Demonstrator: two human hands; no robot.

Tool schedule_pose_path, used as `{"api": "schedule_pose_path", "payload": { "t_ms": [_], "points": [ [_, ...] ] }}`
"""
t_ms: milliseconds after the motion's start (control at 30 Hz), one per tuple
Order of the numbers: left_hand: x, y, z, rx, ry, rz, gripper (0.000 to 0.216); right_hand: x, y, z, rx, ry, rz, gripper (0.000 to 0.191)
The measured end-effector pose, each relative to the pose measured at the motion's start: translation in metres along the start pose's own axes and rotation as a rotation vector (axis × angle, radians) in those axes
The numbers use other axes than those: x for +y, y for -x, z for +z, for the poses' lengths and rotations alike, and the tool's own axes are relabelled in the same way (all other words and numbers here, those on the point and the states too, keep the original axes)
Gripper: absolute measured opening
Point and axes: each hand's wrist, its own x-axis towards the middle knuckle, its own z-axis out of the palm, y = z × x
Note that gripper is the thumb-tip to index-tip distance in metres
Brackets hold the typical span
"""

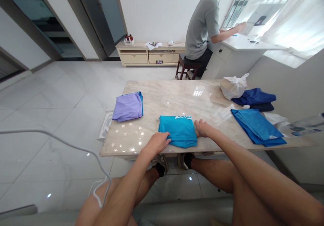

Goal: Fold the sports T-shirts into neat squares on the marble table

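Note:
A folded bright-blue garment with white printing along its far edge lies flat on the marble-topped table, close to the near edge. My left hand rests on its lower left side, with fingers spread over the cloth. At the right side, my right hand has its fingers curled against the garment's edge, apparently gripping it. Further left lies a folded purple cloth with some blue showing beneath. On the right is a stack of folded blue cloth.
A white plastic bag, dark-blue cloth and a clear bottle occupy the table's right end. A white cable loops at my left. Beyond the table, a person in grey sits on a stool beside a white desk.

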Motion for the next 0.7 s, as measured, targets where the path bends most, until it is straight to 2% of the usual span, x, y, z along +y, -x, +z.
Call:
{"api": "schedule_pose_path", "payload": {
  "t_ms": [400, 700],
  "points": [
    [-0.0005, 0.0007, -0.0002, -0.004, 0.029, 0.007, 0.041, -0.0032, 0.0059, -0.0074, -0.009, 0.033, 0.009, 0.065],
    [0.0002, 0.0006, -0.0023, -0.013, 0.048, -0.004, 0.039, -0.0056, 0.0059, -0.0072, 0.007, 0.023, 0.018, 0.073]
  ]
}}
